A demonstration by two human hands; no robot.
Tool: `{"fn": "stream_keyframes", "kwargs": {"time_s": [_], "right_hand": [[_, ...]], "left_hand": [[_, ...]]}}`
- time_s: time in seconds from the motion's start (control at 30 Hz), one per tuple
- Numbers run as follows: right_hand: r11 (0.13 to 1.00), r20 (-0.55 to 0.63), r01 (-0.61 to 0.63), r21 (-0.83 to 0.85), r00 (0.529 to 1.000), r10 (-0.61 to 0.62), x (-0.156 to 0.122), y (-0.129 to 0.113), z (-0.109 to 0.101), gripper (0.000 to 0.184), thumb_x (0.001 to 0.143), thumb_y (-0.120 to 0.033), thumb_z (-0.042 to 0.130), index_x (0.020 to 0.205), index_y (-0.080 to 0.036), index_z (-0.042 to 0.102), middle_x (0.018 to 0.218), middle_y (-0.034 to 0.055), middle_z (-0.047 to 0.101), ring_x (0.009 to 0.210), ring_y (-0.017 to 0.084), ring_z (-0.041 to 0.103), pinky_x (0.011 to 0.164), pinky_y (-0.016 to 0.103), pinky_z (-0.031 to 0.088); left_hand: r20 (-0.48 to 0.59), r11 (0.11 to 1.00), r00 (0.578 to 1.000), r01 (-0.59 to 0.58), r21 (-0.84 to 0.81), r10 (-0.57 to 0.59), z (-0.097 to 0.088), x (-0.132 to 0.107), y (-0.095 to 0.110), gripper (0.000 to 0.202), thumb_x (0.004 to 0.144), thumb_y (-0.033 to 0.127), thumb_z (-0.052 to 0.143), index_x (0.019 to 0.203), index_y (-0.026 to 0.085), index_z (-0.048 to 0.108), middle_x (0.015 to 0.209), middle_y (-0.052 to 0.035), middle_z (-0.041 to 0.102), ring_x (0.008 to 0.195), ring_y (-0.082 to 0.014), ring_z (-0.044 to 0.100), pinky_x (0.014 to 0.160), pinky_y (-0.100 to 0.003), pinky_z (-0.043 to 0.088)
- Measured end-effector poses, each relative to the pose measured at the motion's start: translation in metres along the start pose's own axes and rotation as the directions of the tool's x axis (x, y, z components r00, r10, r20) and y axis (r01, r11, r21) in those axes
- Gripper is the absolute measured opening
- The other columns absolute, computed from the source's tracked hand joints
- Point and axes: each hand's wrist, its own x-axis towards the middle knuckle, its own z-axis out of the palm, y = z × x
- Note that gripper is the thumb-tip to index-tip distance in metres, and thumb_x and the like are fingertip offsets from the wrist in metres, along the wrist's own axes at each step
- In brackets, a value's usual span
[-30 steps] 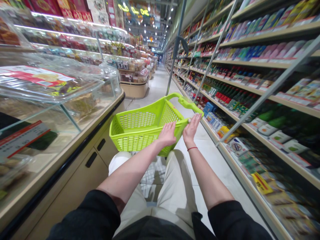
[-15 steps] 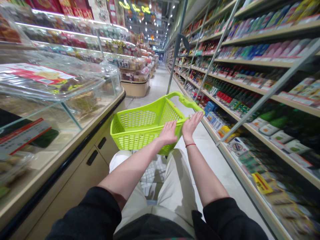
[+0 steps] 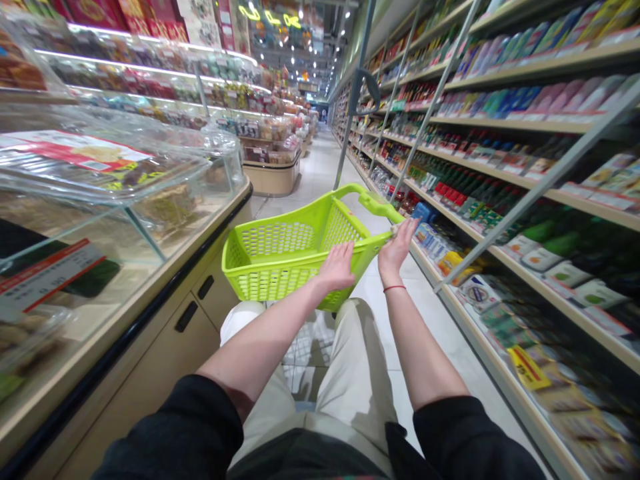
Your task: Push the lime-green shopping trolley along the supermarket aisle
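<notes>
A lime-green plastic shopping basket [image 3: 270, 270] with perforated walls sits in front of my knees, tilted, its handle side towards the right. The green bottom shows inside it. My left hand [image 3: 339, 267] lies over the near rim, fingers closed together on the edge and thumb out of sight. At the right end of the basket, my right hand [image 3: 397, 250] grips the corner where the handle [image 3: 377, 203] meets the frame. Its fingertips point up and away, and a thin red band circles that wrist. What is under the basket is mostly hidden.
On the left runs a wooden counter [image 3: 165, 293] with glass panels and packed food [image 3: 75, 150]. Shelves [image 3: 510, 177] of bottles and packets line the right, with slanted metal rails [image 3: 500, 247]. A grey post [image 3: 350, 120] stands ahead; a tiled aisle [image 3: 323, 157] runs between.
My right hand has shifted a little to the right along the basket's edge, to the handle's end. My left hand and the basket have hardly moved.
</notes>
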Motion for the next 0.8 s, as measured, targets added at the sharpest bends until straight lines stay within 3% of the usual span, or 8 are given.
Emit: {"fn": "stream_keyframes", "kwargs": {"time_s": [0.1,0.17,0.3,0.6,0.7,0.8], "right_hand": [[0.999,-0.099,-0.033,0.032,0.994,0.036,0.012,0.003,-0.001,0.063,0.088,-0.008,0.033,0.151,-0.014,0.036,0.157,0.0177,0.035,0.152,0.022,0.025,0.122,0.05,0.029],[0.998,-0.158,-0.04,0.056,0.986,0.048,0.009,0.002,-0.002,0.057,0.086,-0.009,0.037,0.142,-0.015,0.048,0.152,0.0181,0.041,0.148,0.024,0.033,0.119,0.051,0.033],[0.996,-0.142,0.005,0.094,0.99,0.009,-0.014,-0.01,-0.001,0.046,0.082,-0.006,0.039,0.117,-0.017,0.066,0.134,0.0149,0.051,0.133,0.024,0.049,0.112,0.049,0.041],[1.0,-0.054,0.013,0.01,0.998,-0.013,-0.091,-0.032,0.007,0.046,0.075,-0.007,0.04,0.109,-0.018,0.069,0.109,0.0113,0.054,0.109,0.024,0.056,0.1,0.044,0.049],[0.998,-0.029,0.009,-0.06,1.0,-0.011,-0.094,-0.03,0.002,0.038,0.079,-0.01,0.043,0.104,-0.019,0.07,0.104,0.011,0.058,0.102,0.025,0.056,0.097,0.047,0.048],[0.998,-0.038,0.016,-0.063,0.999,-0.019,-0.076,-0.028,-0.005,0.033,0.083,-0.013,0.044,0.103,-0.019,0.07,0.103,0.0113,0.06,0.102,0.026,0.056,0.097,0.047,0.046]], "left_hand": [[0.008,1.0,1.0,0.0,0.0,0.0,0.0,0.0,-0.001,0.093,0.076,0.024,0.054,0.157,0.0,0.014,0.166,-0.0214,0.02,0.155,-0.0283,0.017,0.128,-0.04,0.012],[0.01,1.0,1.0,-0.003,-0.002,0.003,0.001,0.001,-0.001,0.094,0.075,0.024,0.054,0.157,0.001,0.013,0.166,-0.0212,0.02,0.155,-0.0285,0.017,0.127,-0.041,0.012],[-0.002,1.0,1.0,-0.008,0.004,0.008,0.003,0.001,-0.001,0.095,0.075,0.026,0.055,0.157,0.001,0.013,0.166,-0.0216,0.02,0.155,-0.0291,0.017,0.127,-0.042,0.012],[-0.01,1.0,1.0,-0.009,-0.011,0.009,-0.001,-0.003,0.002,0.091,0.078,0.026,0.054,0.156,-0.001,0.016,0.165,-0.0223,0.021,0.155,-0.0284,0.017,0.128,-0.04,0.01],[-0.019,1.0,1.0,-0.009,-0.012,0.008,0.001,-0.002,0.001,0.091,0.077,0.027,0.054,0.156,-0.001,0.016,0.165,-0.0225,0.021,0.155,-0.0287,0.017,0.128,-0.04,0.01],[-0.023,1.0,1.0,-0.01,-0.006,0.01,0.004,-0.001,0.0,0.094,0.075,0.027,0.056,0.156,0.002,0.014,0.165,-0.0219,0.021,0.155,-0.0294,0.017,0.127,-0.042,0.012]]}}
